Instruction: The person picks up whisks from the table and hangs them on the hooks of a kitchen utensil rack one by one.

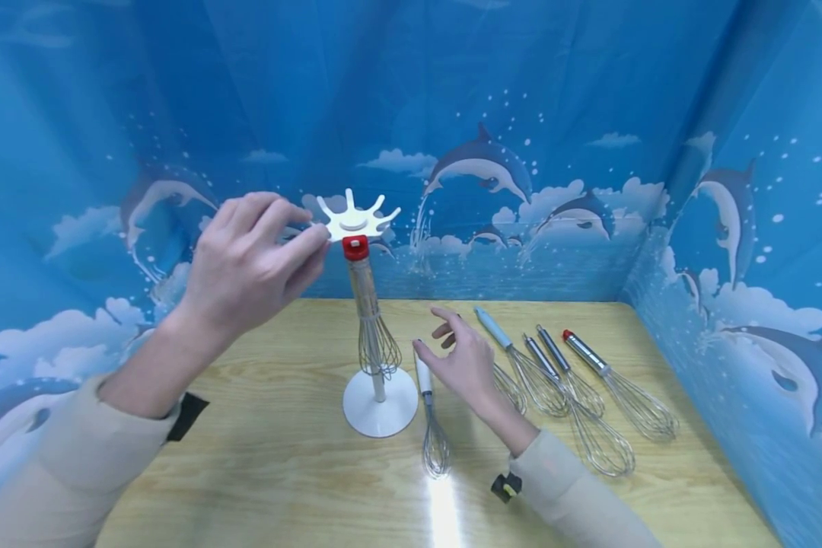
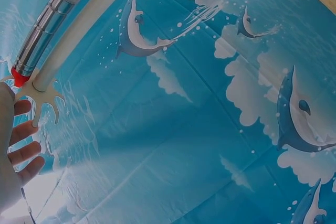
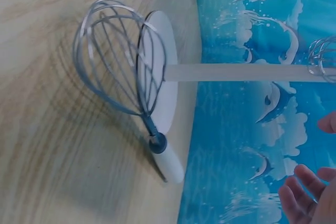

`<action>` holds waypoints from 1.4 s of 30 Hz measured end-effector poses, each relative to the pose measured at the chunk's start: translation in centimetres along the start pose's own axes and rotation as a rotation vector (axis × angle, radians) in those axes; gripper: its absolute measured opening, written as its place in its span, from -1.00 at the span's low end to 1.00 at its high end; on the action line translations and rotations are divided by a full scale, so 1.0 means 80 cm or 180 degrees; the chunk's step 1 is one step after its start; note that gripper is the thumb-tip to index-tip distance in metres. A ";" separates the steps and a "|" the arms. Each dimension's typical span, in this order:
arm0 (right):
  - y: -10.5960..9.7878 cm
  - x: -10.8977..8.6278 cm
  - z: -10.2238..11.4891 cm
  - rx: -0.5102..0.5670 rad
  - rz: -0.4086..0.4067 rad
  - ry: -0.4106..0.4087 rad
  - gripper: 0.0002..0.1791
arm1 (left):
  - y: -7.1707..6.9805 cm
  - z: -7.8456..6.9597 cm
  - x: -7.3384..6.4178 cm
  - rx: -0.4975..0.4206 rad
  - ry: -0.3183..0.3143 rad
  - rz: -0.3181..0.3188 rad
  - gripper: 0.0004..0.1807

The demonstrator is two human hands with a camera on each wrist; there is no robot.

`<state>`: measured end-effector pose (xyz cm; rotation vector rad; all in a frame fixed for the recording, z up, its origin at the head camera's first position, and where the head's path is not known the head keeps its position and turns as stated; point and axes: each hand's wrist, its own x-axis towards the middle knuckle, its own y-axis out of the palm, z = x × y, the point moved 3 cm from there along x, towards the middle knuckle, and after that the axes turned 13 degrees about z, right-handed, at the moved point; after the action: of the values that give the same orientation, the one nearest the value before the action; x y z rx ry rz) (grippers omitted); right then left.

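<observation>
A white whisk stand has a round base, a thin post and a flat top with several prongs. A metal whisk with a red handle end hangs head-down from the front of that top. My left hand holds a left prong between thumb and index finger; in the left wrist view its other fingers are spread. Low at the stand's right, my right hand has parted, slightly bent fingers and holds nothing. Beside it a white-handled whisk lies on the table, close to the base.
Right of my right hand, several whisks lie on the wooden table: one with a light-blue handle, metal-handled ones and one with a red tip. A blue dolphin-print curtain encloses the table's back and sides.
</observation>
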<state>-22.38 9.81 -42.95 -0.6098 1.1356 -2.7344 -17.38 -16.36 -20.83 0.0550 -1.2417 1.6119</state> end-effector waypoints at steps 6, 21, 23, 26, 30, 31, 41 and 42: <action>0.007 0.001 -0.015 0.0095 0.0158 0.0198 -0.35 | 0.001 0.000 -0.001 0.0000 -0.0011 0.0025 -0.80; 0.027 0.002 -0.033 0.0113 0.0567 0.0527 -0.28 | 0.001 -0.001 -0.001 0.0030 -0.0006 0.0024 -0.79; 0.029 0.003 -0.034 0.0116 0.0580 0.0523 -0.28 | 0.000 -0.001 -0.001 0.0042 0.0000 0.0011 -0.80; 0.032 0.005 -0.037 0.0163 0.0599 0.0523 -0.26 | -0.001 -0.001 -0.001 0.0046 0.0011 -0.0006 -0.79; 0.038 0.006 -0.044 0.0227 0.0677 0.0586 -0.26 | -0.001 -0.001 -0.001 0.0037 0.0023 -0.0008 -0.79; 0.039 0.007 -0.046 0.0244 0.0703 0.0601 -0.26 | -0.001 -0.001 -0.001 0.0035 0.0024 -0.0006 -0.79; 0.052 0.011 -0.066 0.0251 0.0871 0.0713 -0.24 | 0.000 -0.001 0.000 0.0034 0.0023 0.0012 -0.79; 0.053 0.011 -0.067 0.0270 0.0881 0.0728 -0.24 | 0.000 -0.001 0.000 0.0037 0.0022 0.0017 -0.79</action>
<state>-25.54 10.02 -49.08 -0.1184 1.0494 -2.6405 -17.31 -16.32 -20.86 0.0536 -1.2281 1.6227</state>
